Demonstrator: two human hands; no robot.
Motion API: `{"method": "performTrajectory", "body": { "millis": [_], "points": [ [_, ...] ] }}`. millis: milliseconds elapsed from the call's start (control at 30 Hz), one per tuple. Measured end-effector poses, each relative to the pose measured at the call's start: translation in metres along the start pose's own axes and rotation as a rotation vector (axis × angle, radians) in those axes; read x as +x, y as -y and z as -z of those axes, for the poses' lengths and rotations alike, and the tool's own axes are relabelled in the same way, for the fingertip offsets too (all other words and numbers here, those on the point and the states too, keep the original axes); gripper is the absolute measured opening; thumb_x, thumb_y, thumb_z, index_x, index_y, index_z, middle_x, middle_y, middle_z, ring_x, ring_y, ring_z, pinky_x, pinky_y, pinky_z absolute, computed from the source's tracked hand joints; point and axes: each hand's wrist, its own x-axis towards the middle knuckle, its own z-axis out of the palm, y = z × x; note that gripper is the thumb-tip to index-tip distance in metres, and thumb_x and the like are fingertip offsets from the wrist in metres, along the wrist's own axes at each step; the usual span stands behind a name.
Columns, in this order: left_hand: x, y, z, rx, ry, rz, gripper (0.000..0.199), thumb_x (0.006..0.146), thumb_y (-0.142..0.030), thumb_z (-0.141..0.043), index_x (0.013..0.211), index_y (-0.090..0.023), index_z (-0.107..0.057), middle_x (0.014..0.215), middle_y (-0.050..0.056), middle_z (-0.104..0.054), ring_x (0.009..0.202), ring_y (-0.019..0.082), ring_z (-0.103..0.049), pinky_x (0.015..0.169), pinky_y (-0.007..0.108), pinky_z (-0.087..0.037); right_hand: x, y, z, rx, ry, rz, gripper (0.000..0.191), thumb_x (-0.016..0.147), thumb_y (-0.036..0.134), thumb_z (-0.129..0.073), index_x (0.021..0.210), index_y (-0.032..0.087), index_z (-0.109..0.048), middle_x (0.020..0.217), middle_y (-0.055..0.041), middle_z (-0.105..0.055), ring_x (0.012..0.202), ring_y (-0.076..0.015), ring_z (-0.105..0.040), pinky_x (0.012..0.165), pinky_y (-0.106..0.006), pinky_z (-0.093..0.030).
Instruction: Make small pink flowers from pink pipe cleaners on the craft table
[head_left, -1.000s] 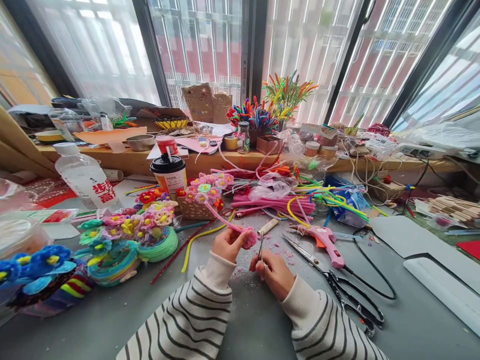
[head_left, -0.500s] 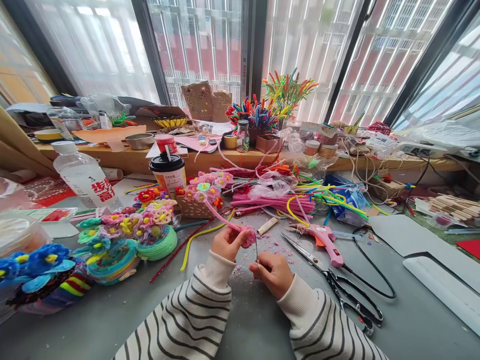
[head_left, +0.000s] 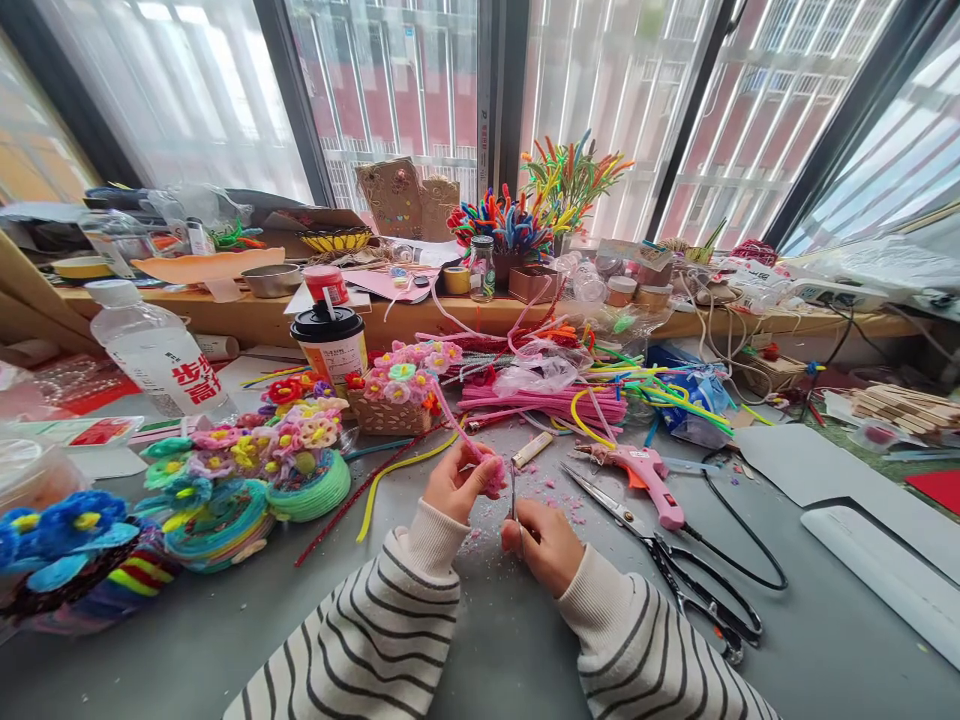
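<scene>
1. Your left hand (head_left: 452, 484), left of the pink plastic glue gun (head_left: 646, 480), has thumb and fingers pinched closed on a fuzzy pink pipe-cleaner piece (head_left: 492, 476).
2. Your right hand (head_left: 547, 543), left of the glue gun and nearer you, curls its fingers around small silver metal scissors (head_left: 514, 492), tips just beside the pink piece.
3. Large black-handled steel scissors (head_left: 643, 532) lie on the grey table (head_left: 517, 650), nearer you than the glue gun.

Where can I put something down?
Between the fuzzy flowers and the left sleeve, the grey table is bare except for specks. There's also room between the right sleeve and the white strip. It's crowded farther back, with pipe cleaners and a glue gun.
</scene>
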Motion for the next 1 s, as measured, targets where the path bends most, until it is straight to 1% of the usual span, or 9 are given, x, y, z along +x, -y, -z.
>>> {"method": "performTrajectory", "body": {
  "millis": [67, 167, 333, 533, 667, 733, 800, 900, 1000],
  "points": [
    [-0.0005, -0.0011, 0.0008, 0.023, -0.044, -0.004, 0.027, 0.056, -0.025, -0.061, 0.073, -0.013, -0.044, 0.054, -0.004, -0.052, 0.044, 0.009, -0.053, 0.038, 0.018, -0.042, -0.0004, 0.0013, -0.0001, -0.028, 0.033, 0.021, 0.063, 0.068, 0.064, -0.014, 0.051, 0.014, -0.049, 0.050, -0.0008, -0.044, 0.047, -0.0107, -0.040, 0.046, -0.022, -0.029],
    [-0.0003, -0.0007, 0.0018, 0.026, -0.075, 0.004, 0.028, 0.054, -0.023, -0.063, 0.072, -0.013, -0.044, 0.051, -0.004, -0.054, 0.042, 0.008, -0.050, 0.037, 0.018, -0.041, -0.0009, 0.0028, 0.0004, -0.054, 0.057, 0.047, 0.064, 0.068, 0.064, -0.012, 0.051, 0.014, -0.049, 0.050, -0.0010, -0.045, 0.047, -0.0105, -0.040, 0.046, -0.022, -0.030],
    [0.0004, 0.0020, 0.0006, 0.049, -0.089, -0.025, 0.023, 0.054, -0.022, -0.063, 0.066, -0.012, -0.047, 0.052, -0.003, -0.055, 0.044, 0.007, -0.050, 0.038, 0.017, -0.041, -0.0005, 0.0008, -0.0007, -0.082, 0.043, 0.080, 0.062, 0.071, 0.060, -0.014, 0.046, 0.015, -0.048, 0.047, -0.0003, -0.043, 0.047, -0.0104, -0.041, 0.047, -0.022, -0.030],
    [-0.0002, 0.0011, 0.0012, 0.029, -0.120, -0.019, 0.023, 0.054, -0.023, -0.063, 0.066, -0.013, -0.047, 0.051, -0.003, -0.054, 0.043, 0.008, -0.050, 0.037, 0.017, -0.041, 0.0002, -0.0033, -0.0006, -0.029, -0.006, 0.075, 0.056, 0.075, 0.053, -0.025, 0.037, 0.016, -0.043, 0.042, 0.0006, -0.043, 0.044, -0.0089, -0.043, 0.049, -0.020, -0.033],
    [0.0001, -0.0012, 0.0026, 0.016, -0.099, -0.038, 0.022, 0.058, -0.024, -0.059, 0.075, -0.012, -0.052, 0.061, -0.001, -0.056, 0.052, 0.007, -0.050, 0.047, 0.018, -0.044, 0.0001, -0.0038, -0.0003, -0.035, -0.020, 0.043, 0.056, 0.074, 0.054, -0.025, 0.039, 0.016, -0.045, 0.042, 0.0002, -0.044, 0.044, -0.0090, -0.043, 0.048, -0.020, -0.032],
    [0.0011, -0.0013, 0.0033, 0.011, -0.082, -0.048, 0.022, 0.059, -0.023, -0.058, 0.078, -0.012, -0.054, 0.068, -0.001, -0.055, 0.056, 0.006, -0.050, 0.054, 0.019, -0.045, 0.0000, -0.0038, -0.0008, -0.062, -0.025, 0.036, 0.058, 0.073, 0.057, -0.021, 0.041, 0.015, -0.046, 0.043, -0.0001, -0.044, 0.044, -0.0095, -0.042, 0.046, -0.021, -0.031],
    [0.0025, -0.0001, 0.0041, 0.006, -0.067, -0.046, 0.024, 0.059, -0.023, -0.057, 0.081, -0.012, -0.055, 0.073, 0.000, -0.055, 0.059, 0.006, -0.050, 0.057, 0.019, -0.046, 0.0000, -0.0037, -0.0012, -0.088, -0.019, 0.036, 0.060, 0.071, 0.060, -0.017, 0.046, 0.015, -0.047, 0.046, -0.0004, -0.044, 0.044, -0.0098, -0.041, 0.044, -0.021, -0.029],
    [0.0042, 0.0037, 0.0052, -0.010, -0.082, -0.033, 0.031, 0.057, -0.022, -0.060, 0.085, -0.013, -0.051, 0.067, -0.001, -0.055, 0.058, 0.008, -0.051, 0.054, 0.020, -0.046, 0.0002, -0.0037, -0.0013, -0.114, -0.017, 0.041, 0.060, 0.070, 0.061, -0.016, 0.050, 0.015, -0.048, 0.049, -0.0003, -0.044, 0.046, -0.0101, -0.040, 0.044, -0.021, -0.028],
    [0.0041, 0.0069, 0.0055, -0.020, -0.119, -0.012, 0.035, 0.052, -0.020, -0.064, 0.082, -0.013, -0.047, 0.059, -0.002, -0.054, 0.056, 0.009, -0.053, 0.050, 0.020, -0.045, 0.0004, -0.0040, -0.0007, -0.140, -0.041, 0.034, 0.056, 0.071, 0.060, -0.022, 0.050, 0.015, -0.047, 0.051, 0.0002, -0.043, 0.048, -0.0101, -0.040, 0.046, -0.022, -0.028]
  ]
}}
